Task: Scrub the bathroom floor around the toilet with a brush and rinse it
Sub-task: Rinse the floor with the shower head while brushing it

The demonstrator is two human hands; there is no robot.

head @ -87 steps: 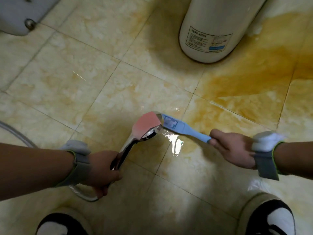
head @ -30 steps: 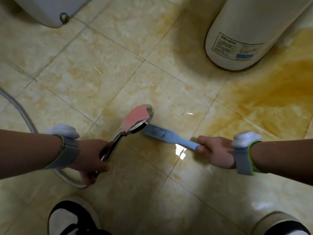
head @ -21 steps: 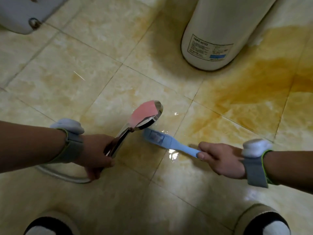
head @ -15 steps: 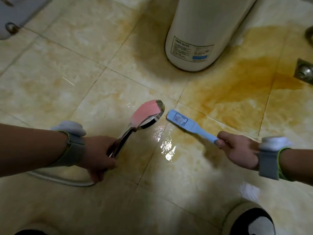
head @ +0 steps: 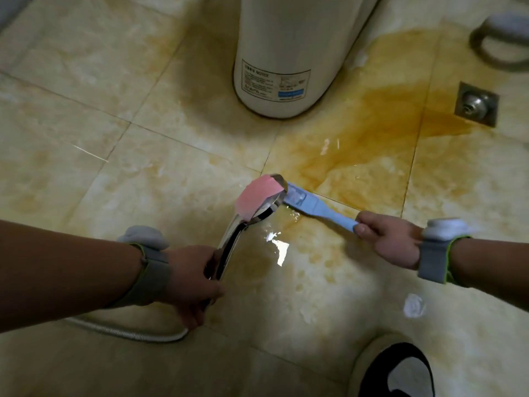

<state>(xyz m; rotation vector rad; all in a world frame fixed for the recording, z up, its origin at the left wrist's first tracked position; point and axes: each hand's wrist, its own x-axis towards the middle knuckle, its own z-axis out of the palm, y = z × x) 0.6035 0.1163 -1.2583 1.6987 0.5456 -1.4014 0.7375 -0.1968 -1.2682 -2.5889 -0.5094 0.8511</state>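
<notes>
Mid scrub-and-rinse. Gripping chrome pink-faced shower head [head: 260, 200] in curled left hand [head: 189, 279], light-blue plastic brush [head: 315, 209] in curled right hand [head: 389, 239]. Next: likely pushing brush forward into orange-brown floor stain [head: 357, 144] beyond both hands.

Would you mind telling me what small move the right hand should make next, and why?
Probably push the blue brush forward into the orange stain, the shower head in the left hand following. The right hand holds the brush head only at the stain's near edge, and the stain reaches to the floor drain.
</notes>
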